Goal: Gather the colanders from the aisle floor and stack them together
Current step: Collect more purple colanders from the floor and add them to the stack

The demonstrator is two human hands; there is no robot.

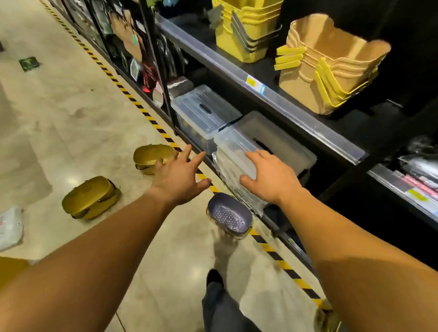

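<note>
a: what is seen of the hands?

b: both arms are stretched forward over the aisle floor (pixel 60 110). the left hand (pixel 179 176) is held with fingers spread and straight, nothing gripped. the right hand (pixel 270 176) is also held out flat with relaxed fingers, nothing held; whether it touches the clear plastic bin (pixel 239 142) seen behind it cannot be told

a: and where are the colanders found?

b: three are seen on the floor, well apart. a purple colander (pixel 229 216) is set upright near the striped floor tape (pixel 280 261), below and between the two hands, its perforated bottom showing. a gold colander (pixel 90 197) lies tipped on its side to the left. a second gold colander (pixel 152 157) lies farther off, partly hidden by the left hand's fingers

a: what else is shown?

b: black shelving (pixel 272 93) is seen along the right, with stacked yellow baskets (pixel 247 26) and tan baskets (pixel 329 68) on an upper shelf. a white packet (pixel 5 228) lies at the far left edge
</note>
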